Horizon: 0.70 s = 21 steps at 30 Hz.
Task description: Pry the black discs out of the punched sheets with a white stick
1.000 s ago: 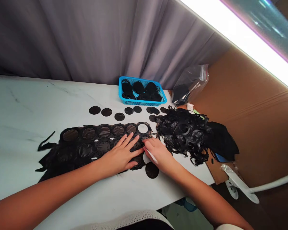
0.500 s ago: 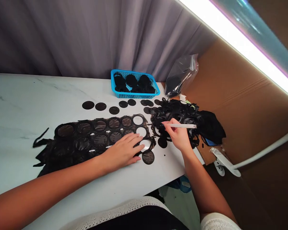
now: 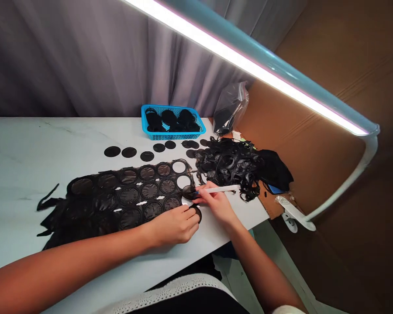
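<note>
White tool [image 3: 225,188] clamped pen-fashion in right hand [image 3: 216,205], seemingly for control, dark disc [image 3: 187,191] at its tip. Black sheet [image 3: 129,196] laid flat on table [image 3: 75,150], probably steadied by left hand [image 3: 175,225]; fingers [image 3: 192,219] drawn together, hold cannot be told.

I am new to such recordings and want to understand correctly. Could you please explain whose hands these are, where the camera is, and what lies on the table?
There is no machine here: these are one person's bare hands, seen from a camera worn on the head, looking forward and down. The right hand holds a slim white stick, with a dark disc at its tip. The left hand is by the near right corner of a black sheet with rows of circles; its grip is unclear. On the white table are also loose discs, a blue basket of black pieces, and, at right, a heap of black scraps.
</note>
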Motion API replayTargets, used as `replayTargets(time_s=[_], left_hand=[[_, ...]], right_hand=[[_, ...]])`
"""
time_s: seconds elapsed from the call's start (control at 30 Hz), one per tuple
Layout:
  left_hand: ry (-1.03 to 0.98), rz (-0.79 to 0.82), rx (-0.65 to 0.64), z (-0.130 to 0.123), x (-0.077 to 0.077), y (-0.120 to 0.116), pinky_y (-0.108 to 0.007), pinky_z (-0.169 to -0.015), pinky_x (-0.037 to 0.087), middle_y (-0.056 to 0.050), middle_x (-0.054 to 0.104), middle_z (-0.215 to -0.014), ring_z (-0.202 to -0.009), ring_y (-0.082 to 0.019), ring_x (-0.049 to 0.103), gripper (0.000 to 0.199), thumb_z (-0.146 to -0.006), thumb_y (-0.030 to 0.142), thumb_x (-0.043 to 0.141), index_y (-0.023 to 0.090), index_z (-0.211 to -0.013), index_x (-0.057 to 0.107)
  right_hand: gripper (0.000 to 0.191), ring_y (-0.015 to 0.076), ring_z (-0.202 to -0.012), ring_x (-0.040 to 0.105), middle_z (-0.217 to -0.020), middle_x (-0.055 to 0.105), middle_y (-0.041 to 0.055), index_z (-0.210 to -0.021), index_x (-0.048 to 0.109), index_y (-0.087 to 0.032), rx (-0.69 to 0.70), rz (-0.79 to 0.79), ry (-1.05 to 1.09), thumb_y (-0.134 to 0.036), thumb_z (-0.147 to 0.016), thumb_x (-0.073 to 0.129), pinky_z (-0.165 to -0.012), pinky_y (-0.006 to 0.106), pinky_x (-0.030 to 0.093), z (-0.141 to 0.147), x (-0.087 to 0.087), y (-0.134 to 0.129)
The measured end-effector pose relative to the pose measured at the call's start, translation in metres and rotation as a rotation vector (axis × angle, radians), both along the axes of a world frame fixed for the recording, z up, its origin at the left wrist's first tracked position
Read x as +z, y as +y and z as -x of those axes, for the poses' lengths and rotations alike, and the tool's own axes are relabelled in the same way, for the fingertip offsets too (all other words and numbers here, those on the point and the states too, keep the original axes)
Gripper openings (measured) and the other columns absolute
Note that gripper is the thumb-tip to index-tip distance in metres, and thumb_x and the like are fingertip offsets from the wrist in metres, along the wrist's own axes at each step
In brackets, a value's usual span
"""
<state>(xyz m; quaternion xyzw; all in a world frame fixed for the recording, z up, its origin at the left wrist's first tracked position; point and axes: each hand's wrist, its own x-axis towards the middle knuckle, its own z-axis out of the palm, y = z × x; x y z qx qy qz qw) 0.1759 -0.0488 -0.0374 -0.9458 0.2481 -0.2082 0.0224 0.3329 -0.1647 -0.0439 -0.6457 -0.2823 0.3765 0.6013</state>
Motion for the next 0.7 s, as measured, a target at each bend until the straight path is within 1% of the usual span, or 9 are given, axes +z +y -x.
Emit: replayTargets(time_s=[0.07,0.13,0.27,0.37,0.63,0.7], left_hand=[[-0.018,0.003,0.011,0.005,0.002,-0.006,-0.035,-0.066,0.039,-0.006,0.058,-0.078,-0.074,-0.020,0.052,0.023,-0.096,0.010,0.048,0.016,-0.078,0.061],[-0.032,0.004,0.007,0.012,0.004,-0.011,-0.035,-0.066,0.039,-0.006,0.057,-0.077,-0.072,-0.020,0.052,0.022,-0.095,0.011,0.049,0.016,-0.077,0.061],[-0.008,-0.014,-0.022,0.022,0.005,-0.016,-0.034,-0.067,0.042,-0.005,0.056,-0.076,-0.070,-0.019,0.052,0.020,-0.094,0.011,0.050,0.016,-0.078,0.061],[0.050,-0.024,-0.064,0.026,0.005,-0.012,-0.033,-0.066,0.042,-0.006,0.056,-0.077,-0.071,-0.019,0.052,0.019,-0.094,0.012,0.051,0.015,-0.079,0.062],[0.095,0.020,-0.168,0.033,0.001,0.001,-0.032,-0.074,0.045,-0.006,0.059,-0.081,-0.074,-0.018,0.054,0.021,-0.097,0.013,0.049,0.014,-0.081,0.062],[0.109,0.060,-0.131,0.035,0.000,0.003,-0.030,-0.077,0.046,-0.005,0.061,-0.083,-0.077,-0.017,0.055,0.022,-0.098,0.015,0.048,0.016,-0.082,0.061]], right_hand=[[0.038,0.0163,-0.081,0.064,-0.097,0.062,0.0026,-0.075,0.056,-0.022,0.048,-0.005,0.006,-0.057,-0.080,0.070,-0.078,0.035,0.063,0.004,-0.002,0.012],[0.040,0.0147,-0.080,0.062,-0.093,0.060,0.0017,-0.074,0.055,-0.021,0.057,-0.005,0.021,-0.057,-0.078,0.071,-0.079,0.035,0.063,0.004,-0.003,0.020],[0.040,0.0132,-0.080,0.061,-0.089,0.058,0.0010,-0.073,0.054,-0.020,0.035,-0.006,0.052,-0.056,-0.078,0.072,-0.081,0.034,0.063,0.000,-0.004,0.022],[0.040,0.0135,-0.082,0.061,-0.089,0.058,0.0010,-0.074,0.055,-0.020,0.030,-0.021,0.033,-0.056,-0.078,0.071,-0.083,0.034,0.063,0.001,-0.004,0.021],[0.040,0.0137,-0.082,0.061,-0.087,0.056,0.0001,-0.073,0.055,-0.020,0.007,-0.033,0.039,-0.056,-0.077,0.072,-0.082,0.035,0.063,0.003,-0.006,0.023],[0.040,0.0138,-0.083,0.061,-0.087,0.057,0.0003,-0.072,0.054,-0.020,0.003,-0.033,0.046,-0.056,-0.078,0.072,-0.083,0.035,0.062,0.003,-0.007,0.024]])
